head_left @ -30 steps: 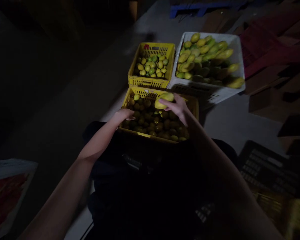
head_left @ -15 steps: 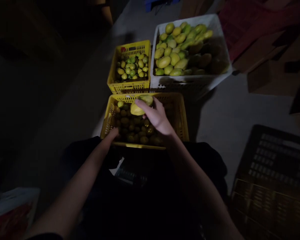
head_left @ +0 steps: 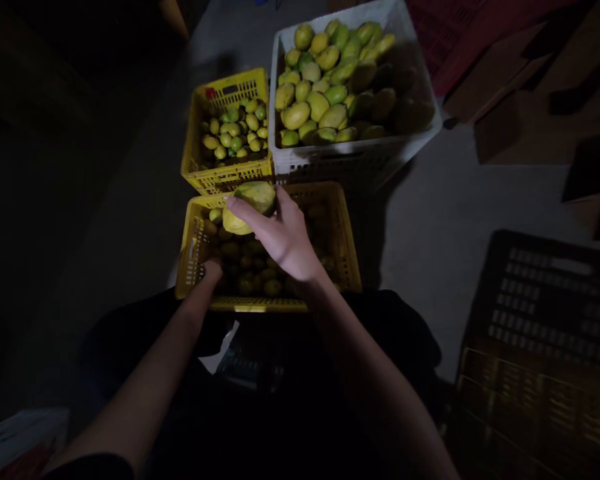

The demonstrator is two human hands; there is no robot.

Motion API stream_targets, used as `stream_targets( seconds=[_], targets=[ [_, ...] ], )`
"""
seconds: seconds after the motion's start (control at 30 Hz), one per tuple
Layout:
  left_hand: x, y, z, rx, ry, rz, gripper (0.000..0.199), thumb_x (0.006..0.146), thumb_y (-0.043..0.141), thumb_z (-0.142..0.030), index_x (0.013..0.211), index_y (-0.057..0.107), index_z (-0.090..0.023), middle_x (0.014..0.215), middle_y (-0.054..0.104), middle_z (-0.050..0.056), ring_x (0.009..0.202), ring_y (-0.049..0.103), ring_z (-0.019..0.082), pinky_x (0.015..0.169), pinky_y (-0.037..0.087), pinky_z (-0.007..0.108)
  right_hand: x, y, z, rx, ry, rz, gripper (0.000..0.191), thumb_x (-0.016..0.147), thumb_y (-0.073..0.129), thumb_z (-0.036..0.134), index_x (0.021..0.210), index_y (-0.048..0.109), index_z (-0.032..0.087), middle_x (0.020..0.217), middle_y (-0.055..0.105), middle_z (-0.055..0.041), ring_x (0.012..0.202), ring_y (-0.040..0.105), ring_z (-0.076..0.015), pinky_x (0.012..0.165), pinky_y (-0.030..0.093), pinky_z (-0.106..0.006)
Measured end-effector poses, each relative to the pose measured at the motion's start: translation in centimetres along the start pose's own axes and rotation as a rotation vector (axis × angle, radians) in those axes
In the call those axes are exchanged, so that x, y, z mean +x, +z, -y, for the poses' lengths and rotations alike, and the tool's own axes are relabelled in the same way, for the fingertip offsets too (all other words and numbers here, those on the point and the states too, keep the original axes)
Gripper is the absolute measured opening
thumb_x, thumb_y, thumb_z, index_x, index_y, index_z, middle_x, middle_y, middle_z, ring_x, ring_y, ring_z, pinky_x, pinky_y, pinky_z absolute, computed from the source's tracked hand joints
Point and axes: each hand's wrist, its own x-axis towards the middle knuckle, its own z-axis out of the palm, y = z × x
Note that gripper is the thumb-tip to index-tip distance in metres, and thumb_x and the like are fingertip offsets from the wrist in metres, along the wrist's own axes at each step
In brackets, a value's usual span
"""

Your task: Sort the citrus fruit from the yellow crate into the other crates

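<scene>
My right hand (head_left: pixel 283 237) is wrapped round a large yellow-green oval fruit (head_left: pixel 241 220), thumb across its near side, above the front yellow crate (head_left: pixel 347 233). Smaller roundish fruits (head_left: pixel 245 283) lie in shadow inside that crate. At the crate's left front part, my left hand (head_left: pixel 212 270) reaches down inside the rim near the small fruits; its fingers are lost in the dark. Behind stand a second yellow crate (head_left: pixel 193 150) with small yellow and green fruits (head_left: pixel 230 137) and a white crate (head_left: pixel 430 127) heaped with larger yellow-green oval fruits (head_left: pixel 320 103).
A dark slatted crate (head_left: pixel 545 280) stands on the floor at right, by brown crate-like shapes (head_left: pixel 535 393). Cardboard boxes (head_left: pixel 520 133) and a red crate (head_left: pixel 455 33) are at the back right. A pale printed bag or box (head_left: pixel 25 433) shows at lower left.
The view has shifted, so the crates sit further left. My right hand still holds the large fruit, now above the crate's left back part. My left hand has sunk lower into the crate.
</scene>
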Motion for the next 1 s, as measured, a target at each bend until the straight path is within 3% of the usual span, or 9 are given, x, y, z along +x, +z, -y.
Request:
stream_targets(
  seconds=[0.1,0.23,0.33,0.4,0.47,0.57,0.67,0.8,1.0],
  targets=[
    [0.2,-2.4,0.7,-0.053,-0.01,-0.048,0.044,0.082,0.064,-0.036,0.113,0.057,-0.005,0.113,0.063,0.018,0.105,0.06,0.027,0.086,0.049,0.038,0.2,-0.1,0.2,-0.03,0.07,0.01,0.054,0.072,0.061,0.061,0.105,0.053,0.019,0.095,0.065,-0.0058,0.094,0.063,-0.0254,0.084,0.051,-0.048],
    [-1.5,-8.8,2.0,-0.153,0.039,-0.238,0.06,0.076,0.066,-0.047,0.121,0.052,-0.009,0.121,0.061,0.018,0.113,0.056,0.03,0.09,0.045,0.033,0.5,0.1,0.0,-0.114,0.086,-0.084,0.056,0.069,0.066,0.059,0.104,0.046,0.019,0.103,0.064,-0.0102,0.096,0.062,-0.0256,0.084,0.05,-0.044],
    [-5.3,-13.4,2.7,-0.326,0.132,-0.578,0.067,0.073,0.066,-0.052,0.125,0.05,-0.013,0.122,0.061,0.015,0.111,0.058,0.028,0.091,0.045,0.033,0.7,0.3,-0.7,-0.271,0.044,-0.219,0.062,0.065,0.069,0.057,0.103,0.04,0.018,0.106,0.063,-0.0156,0.1,0.061,-0.0298,0.085,0.049,-0.046],
    [-8.5,-15.1,2.7,-0.476,0.243,-0.853,0.066,0.074,0.065,-0.049,0.127,0.047,-0.015,0.124,0.06,0.013,0.112,0.056,0.024,0.095,0.044,0.032,0.8,0.5,-1.2,-0.364,-0.017,-0.268,0.062,0.065,0.068,0.057,0.103,0.037,0.018,0.103,0.064,-0.0168,0.097,0.062,-0.0317,0.083,0.049,-0.048],
    [-11.2,-15.6,2.4,-0.594,0.351,-1.033,0.063,0.074,0.067,-0.047,0.125,0.048,-0.016,0.125,0.059,0.011,0.115,0.054,0.022,0.099,0.042,0.032,0.7,0.6,-1.7,-0.435,-0.074,-0.281,0.061,0.066,0.066,0.057,0.103,0.036,0.019,0.099,0.064,-0.017,0.091,0.063,-0.0324,0.078,0.05,-0.049],
    [-13.3,-15.2,1.8,-0.724,0.456,-1.101,0.055,0.074,0.069,-0.043,0.12,0.051,-0.02,0.124,0.06,0.008,0.116,0.054,0.022,0.1,0.042,0.036,0.4,0.3,-1.7,-0.539,-0.208,-0.267,0.059,0.07,0.064,0.055,0.107,0.035,0.019,0.099,0.063,-0.0163,0.087,0.064,-0.031,0.075,0.052,-0.047],
    [-13.6,-15.1,1.3,-0.833,0.537,-1.106,0.051,0.074,0.071,-0.036,0.119,0.052,-0.022,0.123,0.06,0.008,0.116,0.054,0.022,0.1,0.043,0.039,0.6,-0.7,-0.6,-0.675,-0.389,-0.242,0.058,0.071,0.064,0.054,0.108,0.036,0.02,0.102,0.061,-0.0149,0.088,0.063,-0.029,0.076,0.053,-0.045],
    [-13.5,-15.8,0.9,-0.933,0.643,-1.212,0.05,0.076,0.07,-0.033,0.122,0.052,-0.022,0.124,0.059,0.008,0.118,0.053,0.02,0.103,0.042,0.037,1.9,-1.8,1.5,-0.883,-0.607,-0.121,0.047,0.077,0.058,0.051,0.106,0.042,0.019,0.098,0.062,-0.0136,0.087,0.062,-0.0291,0.075,0.053,-0.046],
    [-14.0,-16.7,0.0,-1.042,0.704,-1.331,0.047,0.081,0.065,-0.029,0.125,0.05,-0.025,0.128,0.057,0.007,0.12,0.052,0.019,0.103,0.044,0.035,2.5,-0.9,1.0,-0.809,-0.635,-0.194,0.044,0.08,0.06,0.041,0.115,0.043,0.019,0.107,0.063,-0.0142,0.095,0.063,-0.027,0.079,0.054,-0.043]
  ],
)
